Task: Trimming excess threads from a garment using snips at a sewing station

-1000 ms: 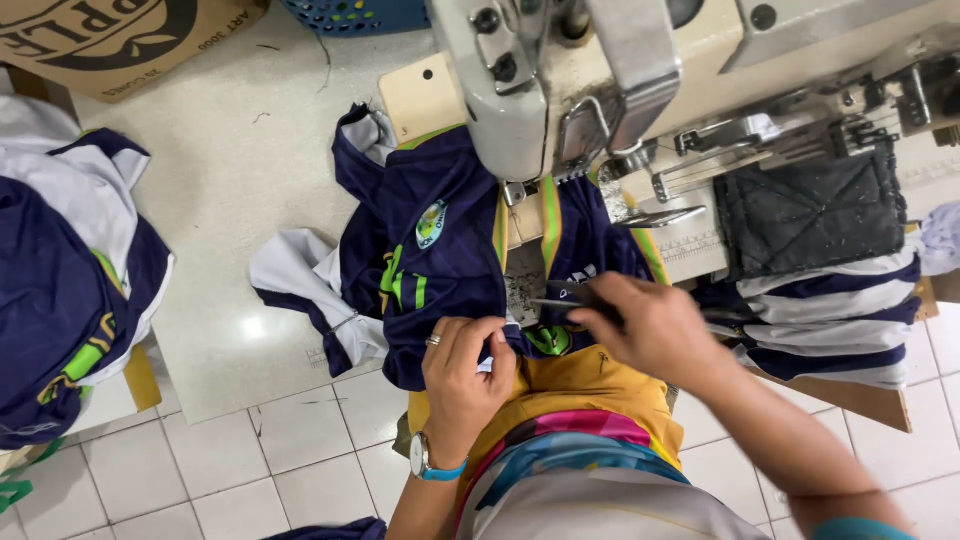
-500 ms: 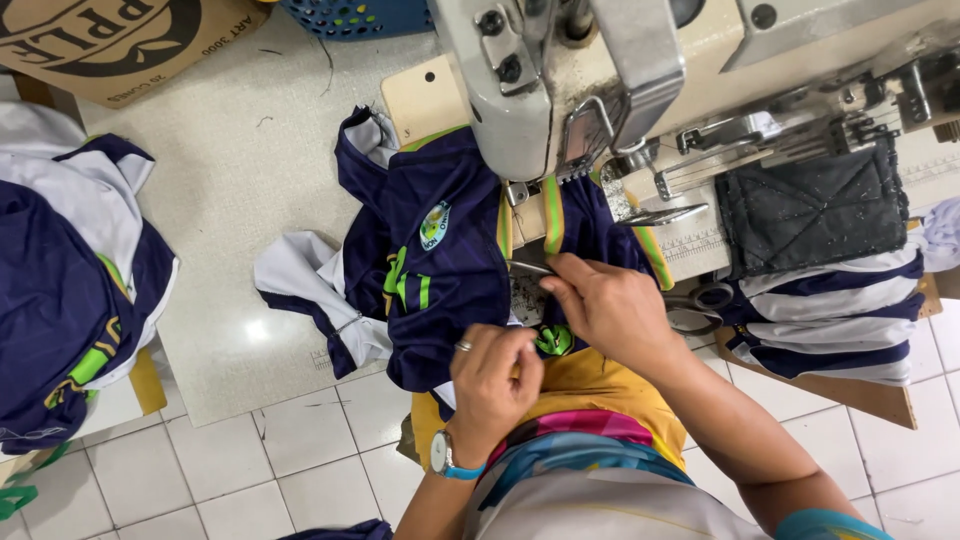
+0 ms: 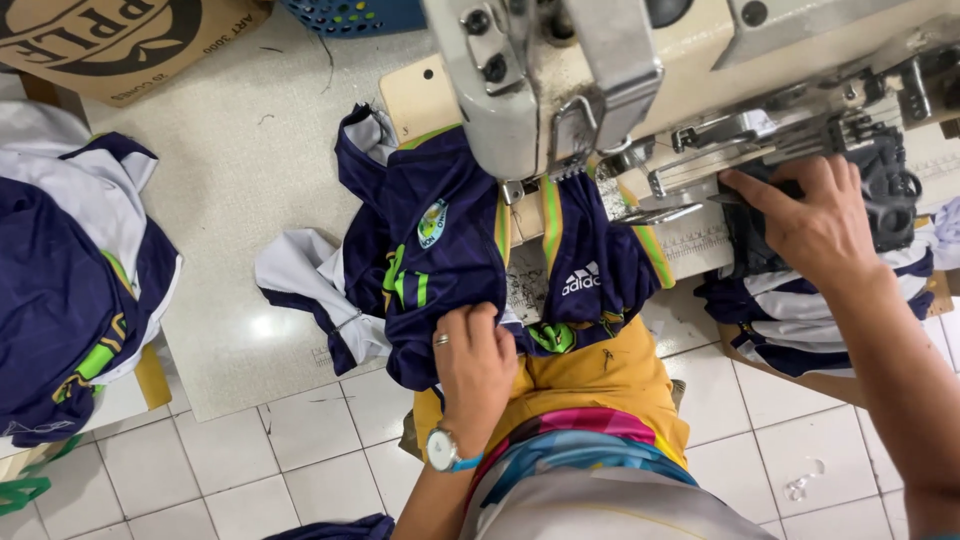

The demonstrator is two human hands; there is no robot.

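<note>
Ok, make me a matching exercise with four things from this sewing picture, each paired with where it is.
Things:
1. left hand
2. right hand
3. brown cardboard box
4. heap of navy and white shirts

Places:
a. far left edge of the table
b. top left corner
c. on the navy jersey with green stripes
d. on dark fabric at the right of the cream sewing machine

Pairs: 1-c, 2-d, 3-b, 4-a

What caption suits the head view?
Left hand grips a navy jersey under a sewing machine; right hand rests on dark fabric.
</note>
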